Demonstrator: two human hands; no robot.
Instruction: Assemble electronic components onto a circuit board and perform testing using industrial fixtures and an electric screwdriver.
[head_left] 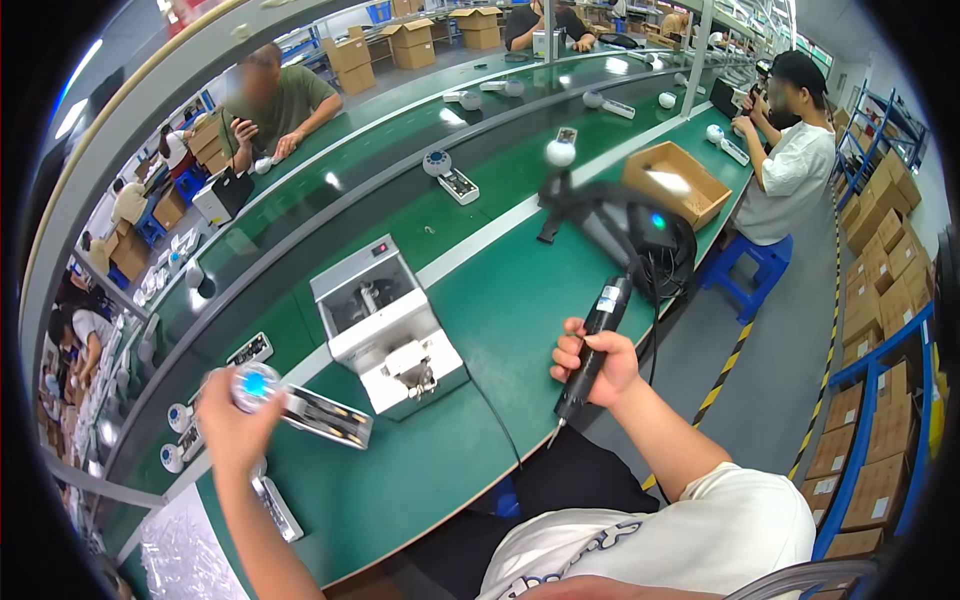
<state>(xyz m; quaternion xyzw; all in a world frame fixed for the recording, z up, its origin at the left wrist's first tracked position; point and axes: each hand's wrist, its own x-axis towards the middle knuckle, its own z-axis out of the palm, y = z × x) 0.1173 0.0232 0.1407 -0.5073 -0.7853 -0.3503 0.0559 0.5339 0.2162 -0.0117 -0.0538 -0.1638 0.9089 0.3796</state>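
Observation:
My right hand (600, 365) is wrapped round a black electric screwdriver (603, 318), held tilted with its thin bit pointing down near the table's front edge. My left hand (232, 415) grips the round head of a white device (330, 415), whose head shows a blue centre. The device's long rectangular housing lies open, with parts visible inside, and points toward the grey-and-white screw feeder (400, 345). Under and beside my left forearm rests another similar white device (278, 508). My left fingertips are partly hidden behind the round head.
A sheet of clear plastic bags (185, 545) lies at lower left. Along the green conveyor sit several similar devices (455, 180). A black stand with cables (640, 235) and an open cardboard box (678, 185) stand at far right. Co-workers (795, 150) sit along the line.

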